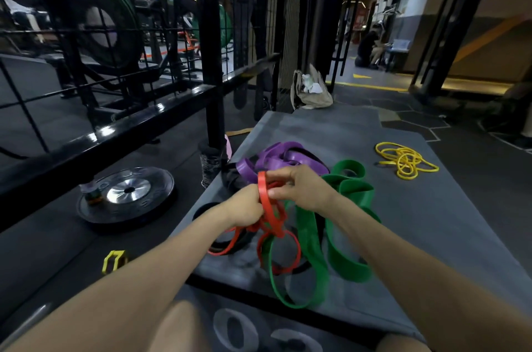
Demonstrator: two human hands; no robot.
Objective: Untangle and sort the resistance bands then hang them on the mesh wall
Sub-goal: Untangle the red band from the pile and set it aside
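A tangle of resistance bands lies on the grey mat point(431, 222) in front of me. My left hand point(244, 206) grips a bunch of red bands point(270, 216), and my right hand point(302, 186) pinches a loop of the same red bands just above it. Wide green bands point(345, 236) hang and lie under my right wrist, looped through the red ones. Purple bands point(288, 157) are heaped just beyond my hands, over a black band point(234, 180). Thin yellow bands point(406, 160) lie apart at the mat's far right. The black mesh wall point(100, 43) stands to the left.
A black weight plate point(126, 196) lies on the floor to the left, with a small jar on it. A yellow clip point(113, 261) sits near my left forearm. A beige bag point(311, 89) leans at the mat's far end. A person sits far off at the right.
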